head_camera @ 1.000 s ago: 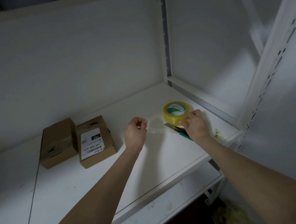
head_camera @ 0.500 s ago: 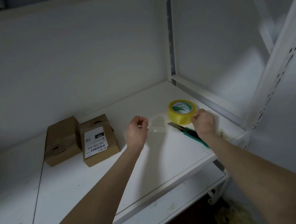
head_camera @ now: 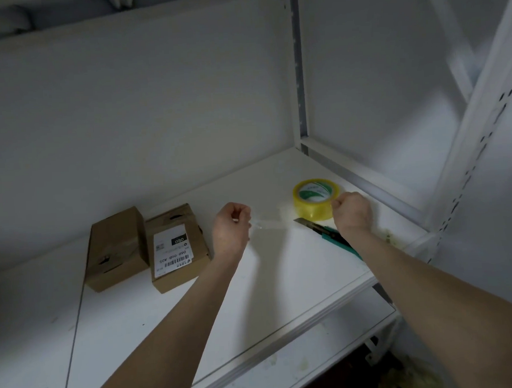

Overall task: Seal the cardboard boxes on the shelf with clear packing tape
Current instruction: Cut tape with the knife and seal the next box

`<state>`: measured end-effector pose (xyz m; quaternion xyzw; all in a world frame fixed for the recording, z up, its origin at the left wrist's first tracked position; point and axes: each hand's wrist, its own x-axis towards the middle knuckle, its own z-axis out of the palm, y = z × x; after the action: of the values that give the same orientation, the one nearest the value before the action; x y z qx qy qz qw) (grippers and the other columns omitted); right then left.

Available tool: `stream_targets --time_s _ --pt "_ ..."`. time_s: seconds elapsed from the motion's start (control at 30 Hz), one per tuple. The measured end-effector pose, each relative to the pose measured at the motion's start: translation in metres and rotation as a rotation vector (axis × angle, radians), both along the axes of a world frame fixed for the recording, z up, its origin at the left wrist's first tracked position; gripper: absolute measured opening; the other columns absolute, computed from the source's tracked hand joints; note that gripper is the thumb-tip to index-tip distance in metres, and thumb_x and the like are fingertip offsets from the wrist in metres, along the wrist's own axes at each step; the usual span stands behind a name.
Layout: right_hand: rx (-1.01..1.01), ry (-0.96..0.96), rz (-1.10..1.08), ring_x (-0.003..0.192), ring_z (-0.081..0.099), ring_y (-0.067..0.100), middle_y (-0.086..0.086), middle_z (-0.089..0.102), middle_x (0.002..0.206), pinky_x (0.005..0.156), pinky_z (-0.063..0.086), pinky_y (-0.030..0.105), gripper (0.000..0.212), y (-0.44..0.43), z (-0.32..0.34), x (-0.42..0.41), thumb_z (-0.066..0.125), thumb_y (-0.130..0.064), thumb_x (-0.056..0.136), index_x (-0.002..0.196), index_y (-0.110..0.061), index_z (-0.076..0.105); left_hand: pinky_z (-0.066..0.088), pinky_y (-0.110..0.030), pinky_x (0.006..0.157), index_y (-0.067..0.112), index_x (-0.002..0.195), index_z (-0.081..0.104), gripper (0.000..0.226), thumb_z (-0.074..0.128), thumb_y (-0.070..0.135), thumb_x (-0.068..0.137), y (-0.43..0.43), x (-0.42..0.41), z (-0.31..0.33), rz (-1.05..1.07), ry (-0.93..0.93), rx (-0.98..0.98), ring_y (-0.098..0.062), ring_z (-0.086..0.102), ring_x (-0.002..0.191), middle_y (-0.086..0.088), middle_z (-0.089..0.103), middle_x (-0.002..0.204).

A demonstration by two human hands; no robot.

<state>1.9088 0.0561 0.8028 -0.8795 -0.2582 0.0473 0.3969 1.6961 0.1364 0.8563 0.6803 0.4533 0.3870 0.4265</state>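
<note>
Two small cardboard boxes lie side by side on the white shelf [head_camera: 166, 319]: a plain box [head_camera: 115, 247] on the left and a box with a white shipping label [head_camera: 177, 246] to its right. A yellowish roll of clear tape [head_camera: 312, 201] stands further right. My left hand [head_camera: 231, 229] pinches the free end of a clear tape strip [head_camera: 268, 221] that stretches toward the roll. My right hand [head_camera: 353, 213] is curled against the roll's right side and holds it. A green utility knife [head_camera: 323, 231] lies on the shelf just in front of the roll, partly under my right wrist.
A white back wall and a slotted metal upright [head_camera: 299, 71] close the shelf's far right corner. A slanted white post [head_camera: 480, 114] rises at the right. A lower shelf [head_camera: 304, 367] shows below the front edge.
My hands have drawn slightly further apart, pulling a longer strip of tape off the roll. The boxes and the knife have not moved.
</note>
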Motion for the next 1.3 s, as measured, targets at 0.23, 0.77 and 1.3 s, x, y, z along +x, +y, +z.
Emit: stream_targets --time_s 0.23,0.77,1.3 --pt "0.118 0.042 -0.095 0.097 0.062 0.036 0.022 0.063 0.112 0.069 0.043 0.032 0.020 -0.001 0.010 -0.004 0.056 -0.009 0.094 0.112 -0.001 0.054 0.044 -0.015 0.042 0.012 0.086 0.059 0.010 0.053 0.013 0.095 0.003 -0.012 0.003 0.032 0.002 0.022 -0.002 0.058 0.060 0.000 0.060 0.079" --pt "0.195 0.770 0.503 0.055 0.043 0.005 -0.002 0.065 0.071 0.052 0.026 0.020 0.012 0.068 0.067 -0.107 0.075 -0.020 0.083 0.078 -0.016 0.065 0.047 -0.019 0.048 0.007 0.086 0.063 0.012 0.056 0.013 0.094 0.051 -0.079 0.026 0.193 -0.062 -0.029 -0.013 0.055 0.059 -0.005 0.061 0.072" --pt "0.201 1.193 0.475 0.054 0.031 0.014 0.001 0.045 0.064 0.086 0.048 0.048 0.023 0.137 0.044 -0.187 0.065 -0.013 0.089 0.067 -0.014 0.058 0.044 -0.018 0.049 0.007 0.072 0.059 0.020 0.059 0.007 0.092 0.108 -0.145 -0.005 0.236 -0.190 -0.351 -0.004 0.055 0.046 -0.006 0.060 0.066"
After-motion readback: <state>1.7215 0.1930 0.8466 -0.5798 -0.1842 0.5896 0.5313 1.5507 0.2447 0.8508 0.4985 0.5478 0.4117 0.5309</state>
